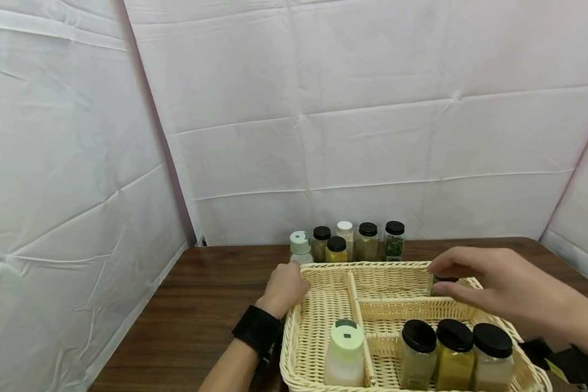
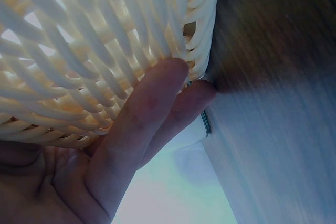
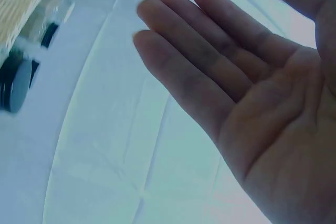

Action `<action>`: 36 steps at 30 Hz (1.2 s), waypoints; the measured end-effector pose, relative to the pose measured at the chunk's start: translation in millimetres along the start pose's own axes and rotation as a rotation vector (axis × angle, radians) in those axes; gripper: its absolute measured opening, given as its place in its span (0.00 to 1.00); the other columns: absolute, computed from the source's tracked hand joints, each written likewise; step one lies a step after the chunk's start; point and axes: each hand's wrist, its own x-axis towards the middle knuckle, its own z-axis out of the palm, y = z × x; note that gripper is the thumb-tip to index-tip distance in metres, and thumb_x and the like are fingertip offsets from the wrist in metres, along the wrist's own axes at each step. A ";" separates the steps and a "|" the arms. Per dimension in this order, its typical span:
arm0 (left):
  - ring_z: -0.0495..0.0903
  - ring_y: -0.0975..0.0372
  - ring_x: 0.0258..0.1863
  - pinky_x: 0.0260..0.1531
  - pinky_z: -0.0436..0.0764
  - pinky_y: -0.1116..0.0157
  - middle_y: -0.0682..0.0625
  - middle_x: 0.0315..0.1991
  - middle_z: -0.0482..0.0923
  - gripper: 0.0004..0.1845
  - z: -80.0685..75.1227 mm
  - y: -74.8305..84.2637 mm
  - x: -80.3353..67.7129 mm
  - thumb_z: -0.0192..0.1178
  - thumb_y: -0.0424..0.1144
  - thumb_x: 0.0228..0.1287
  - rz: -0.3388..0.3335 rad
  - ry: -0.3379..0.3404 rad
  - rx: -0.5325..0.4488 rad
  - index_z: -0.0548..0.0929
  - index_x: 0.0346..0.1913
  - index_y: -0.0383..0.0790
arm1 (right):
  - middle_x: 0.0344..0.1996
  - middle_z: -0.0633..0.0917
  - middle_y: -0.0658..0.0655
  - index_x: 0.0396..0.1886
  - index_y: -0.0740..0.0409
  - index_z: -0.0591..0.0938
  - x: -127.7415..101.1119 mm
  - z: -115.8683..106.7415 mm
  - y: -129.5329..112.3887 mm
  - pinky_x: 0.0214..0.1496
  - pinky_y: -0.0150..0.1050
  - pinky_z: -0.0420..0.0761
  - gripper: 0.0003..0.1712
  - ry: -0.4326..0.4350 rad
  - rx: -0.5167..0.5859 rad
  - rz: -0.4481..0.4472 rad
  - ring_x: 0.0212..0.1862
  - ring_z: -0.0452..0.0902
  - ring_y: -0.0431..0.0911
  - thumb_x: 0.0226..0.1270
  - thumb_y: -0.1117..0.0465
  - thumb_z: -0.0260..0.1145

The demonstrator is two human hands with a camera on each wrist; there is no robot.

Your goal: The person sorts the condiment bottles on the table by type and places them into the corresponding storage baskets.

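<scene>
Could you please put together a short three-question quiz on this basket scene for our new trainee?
1. True or false: the left hand rests against the outer wall of the wicker basket.
2. How many black-lidded jars stand side by side in the near right compartment? A) two B) three C) five
3. Fill in: the right hand hovers with fingers straight over a small jar with a ____ lid in the far right compartment.

Key: 1 true; 2 B; 3 black.
</scene>
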 end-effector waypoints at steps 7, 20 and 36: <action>0.79 0.56 0.27 0.28 0.79 0.60 0.43 0.28 0.77 0.05 -0.2 -1.0 0.1 0.62 0.26 0.68 0.003 -0.002 -0.014 0.81 0.43 0.26 | 0.40 0.89 0.42 0.46 0.49 0.89 0.3 -13.5 21.3 0.40 0.32 0.82 0.08 0.124 -0.061 0.192 0.39 0.85 0.34 0.71 0.64 0.75; 0.78 0.56 0.27 0.27 0.78 0.60 0.43 0.27 0.76 0.06 -1.1 -0.6 -0.7 0.62 0.26 0.68 0.010 -0.001 -0.025 0.81 0.44 0.25 | 0.47 0.87 0.72 0.54 0.71 0.85 2.0 3.2 99.3 0.45 0.60 0.81 0.16 0.099 0.022 0.404 0.50 0.82 0.70 0.81 0.61 0.65; 0.77 0.56 0.25 0.26 0.76 0.61 0.43 0.26 0.75 0.06 -0.4 -0.8 0.0 0.62 0.27 0.69 0.008 -0.004 -0.022 0.81 0.44 0.25 | 0.57 0.82 0.72 0.69 0.77 0.74 -12.0 48.4 153.4 0.48 0.51 0.81 0.32 -0.220 0.282 0.559 0.51 0.82 0.58 0.85 0.51 0.59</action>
